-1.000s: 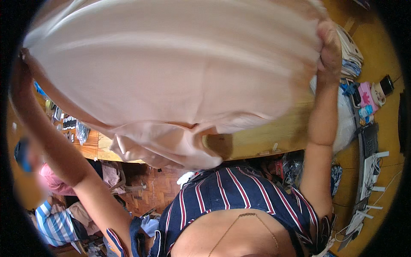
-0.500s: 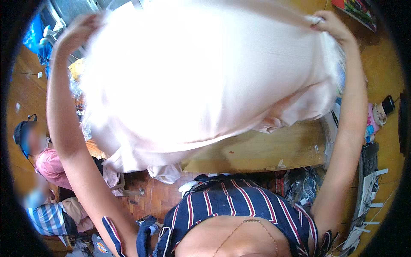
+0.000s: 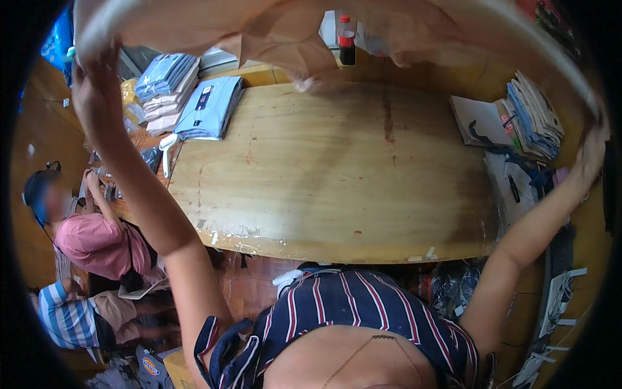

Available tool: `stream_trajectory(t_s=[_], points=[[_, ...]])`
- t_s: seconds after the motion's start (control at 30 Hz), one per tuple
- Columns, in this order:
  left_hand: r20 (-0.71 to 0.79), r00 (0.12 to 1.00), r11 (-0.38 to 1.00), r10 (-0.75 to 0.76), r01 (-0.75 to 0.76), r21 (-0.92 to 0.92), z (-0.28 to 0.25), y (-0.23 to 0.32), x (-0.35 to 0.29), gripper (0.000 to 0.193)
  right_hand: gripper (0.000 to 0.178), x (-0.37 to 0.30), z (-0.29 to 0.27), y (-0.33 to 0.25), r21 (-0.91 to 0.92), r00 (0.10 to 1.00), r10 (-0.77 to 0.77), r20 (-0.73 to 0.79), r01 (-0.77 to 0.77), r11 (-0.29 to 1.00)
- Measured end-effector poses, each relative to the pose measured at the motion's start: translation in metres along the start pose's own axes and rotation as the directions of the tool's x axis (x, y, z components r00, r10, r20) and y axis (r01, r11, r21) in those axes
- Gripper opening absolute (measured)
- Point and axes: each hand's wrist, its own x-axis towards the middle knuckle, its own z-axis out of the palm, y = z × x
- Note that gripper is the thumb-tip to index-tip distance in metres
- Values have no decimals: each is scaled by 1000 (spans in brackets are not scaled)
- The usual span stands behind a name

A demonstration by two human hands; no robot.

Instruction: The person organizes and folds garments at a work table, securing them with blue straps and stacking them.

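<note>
A pale pink garment (image 3: pixel 278 32) is stretched in the air between my raised hands, spanning the top of the view. My left hand (image 3: pixel 97 84) grips its edge at the upper left, fingers closed round the cloth. At the far right my right hand (image 3: pixel 593 146) holds the other end, partly blurred. Loose folds of the garment hang over the far side of the wooden table (image 3: pixel 311 162). Its upper part runs out of view.
Folded blue shirts (image 3: pixel 210 107), a stack of folded shirts (image 3: pixel 172 91) and a white-handled tool (image 3: pixel 168 152) lie at left. A dark-drink bottle (image 3: pixel 346 45) stands behind; another folded stack (image 3: pixel 534 117) is at right. Two people (image 3: pixel 103 240) sit at left.
The garment has swung up and away, uncovering the tabletop, the bottle and the folded stacks. My hands have spread apart; the left lowered slightly, the right moved outward and down.
</note>
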Motion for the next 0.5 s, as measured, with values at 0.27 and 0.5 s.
stream_trajectory(t_s=[0.27, 0.5], points=[[554, 578, 391, -599, 815, -428, 18, -63, -287, 12, 25, -229, -23, 30, -40, 717, 251, 650, -297, 954], [407, 621, 699, -670, 343, 628, 68, 7, -388, 50, 32, -369, -14, 109, -573, 491, 759, 428, -502, 648]])
